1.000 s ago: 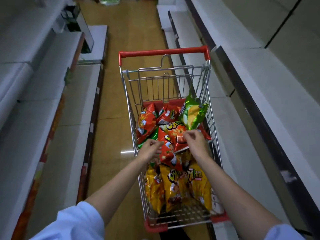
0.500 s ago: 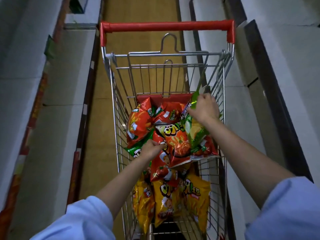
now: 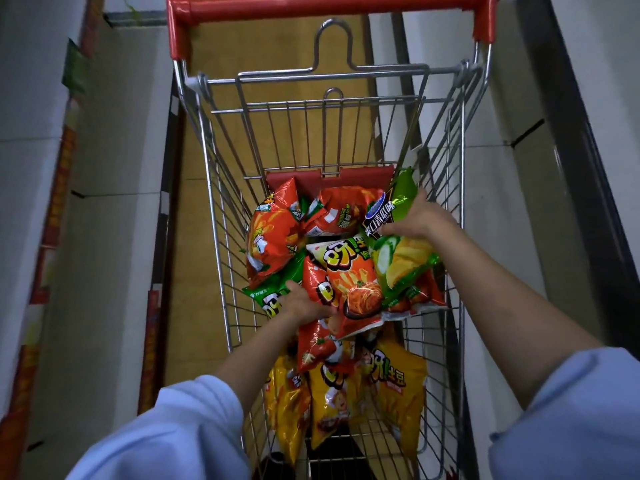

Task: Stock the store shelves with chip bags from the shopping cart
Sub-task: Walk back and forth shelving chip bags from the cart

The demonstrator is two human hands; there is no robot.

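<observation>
- Bare shelves [image 3: 114, 237] are flanking the shopping cart [image 3: 221, 202].
- The right hand [image 3: 415, 221], having moved on from the orange bag [image 3: 349, 289], is now grasping the green bag [image 3: 398, 251] at the cart's right edge.
- The left hand [image 3: 304, 303] is still clutching the orange bag's edge: lifting out looks next.

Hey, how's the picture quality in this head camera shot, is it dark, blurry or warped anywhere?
Head view: dim overall, with the shelves at both sides grey and murky; the wide lens bows the cart rails and shelf edges outward; the chip bags stay sharp enough to read print on the green bag gripped by the right hand; the sleeves at the bottom edge look soft.
</observation>
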